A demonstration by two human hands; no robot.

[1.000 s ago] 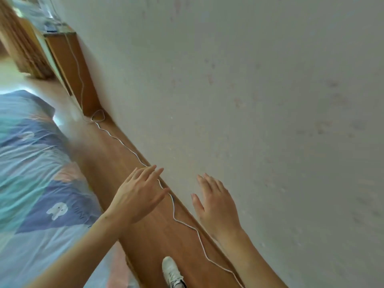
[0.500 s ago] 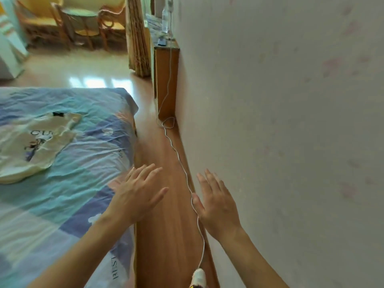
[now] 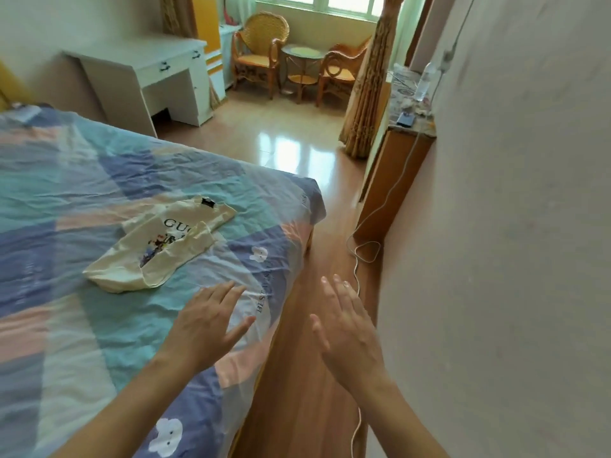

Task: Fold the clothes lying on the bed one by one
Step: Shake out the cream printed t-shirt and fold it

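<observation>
Swinging from the wall toward the bed (image 3: 99, 180), the view now shows a cream T-shirt (image 3: 158, 246) crumpled near its foot corner, while left hand (image 3: 208, 325) and right hand (image 3: 350, 328) hover spread and empty, folding seemingly unstarted.

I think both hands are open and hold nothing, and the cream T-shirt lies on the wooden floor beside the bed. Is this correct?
Not quite. The head view shows the cream T-shirt lying on the bed, on the patterned sheet, not on the wooden floor. The rest stands: the left hand and the right hand are both open and hold nothing.
</observation>
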